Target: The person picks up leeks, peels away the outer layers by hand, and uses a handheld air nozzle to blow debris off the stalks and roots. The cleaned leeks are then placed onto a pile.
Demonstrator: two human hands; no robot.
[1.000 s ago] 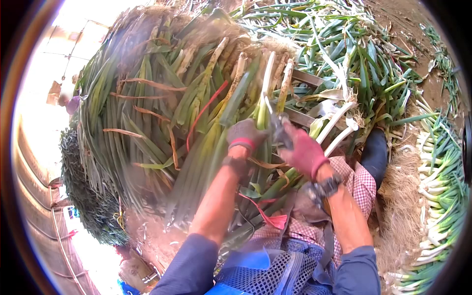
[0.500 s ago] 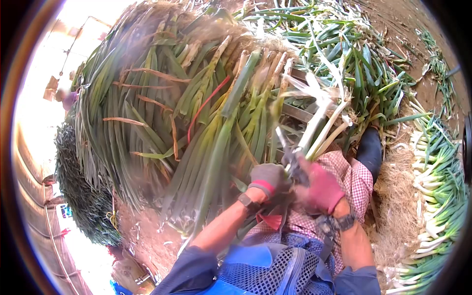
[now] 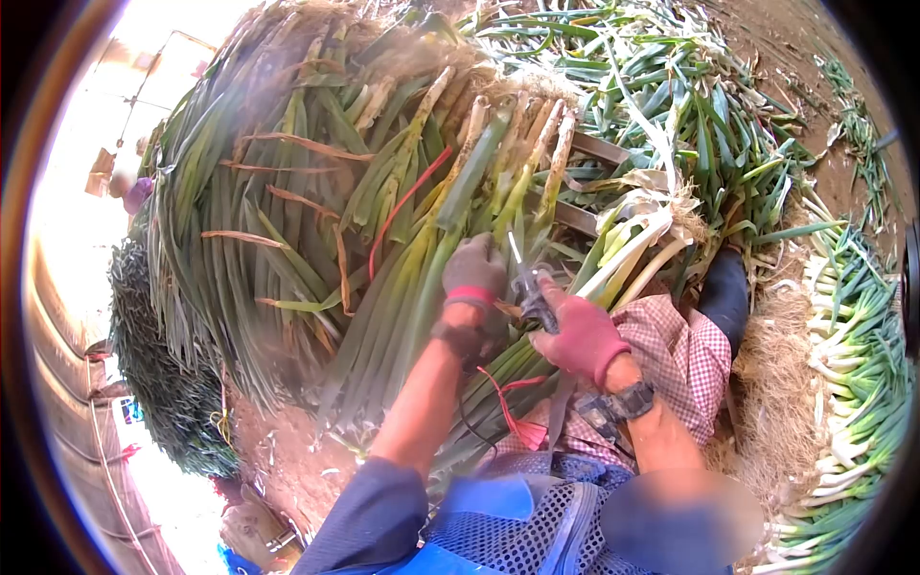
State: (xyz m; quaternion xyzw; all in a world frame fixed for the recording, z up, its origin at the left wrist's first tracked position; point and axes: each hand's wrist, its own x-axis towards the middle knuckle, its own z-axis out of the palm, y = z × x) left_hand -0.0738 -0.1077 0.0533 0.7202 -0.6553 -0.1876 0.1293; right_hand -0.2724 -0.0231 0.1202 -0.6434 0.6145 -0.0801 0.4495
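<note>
My left hand (image 3: 475, 270), in a grey glove with a red cuff, rests among the leaves of the big leek pile (image 3: 316, 192). Its fingers curl over a leek (image 3: 465, 196), partly hiding their grip. My right hand (image 3: 585, 337), gloved in dark pink, is wrapped around a dark air blow gun (image 3: 530, 299). The gun's thin metal nozzle points up toward the pile, just right of my left hand. Beside the right hand, a bunch of leeks (image 3: 637, 251) with pale stalks lies across my lap, roots to the upper right.
Stripped leaves (image 3: 652, 105) heap up behind the lap bunch. White-stalked leeks (image 3: 848, 383) lie in a row on the right, beside a mass of dry roots (image 3: 771, 364). Another dark green stack (image 3: 168, 374) stands left. Metal bars (image 3: 580, 218) show beside the pile.
My left hand has moved up and left from the lap onto the pile's leaves. My right hand has shifted slightly left with the blow gun. The lap bunch's loose, blurred skins have settled.
</note>
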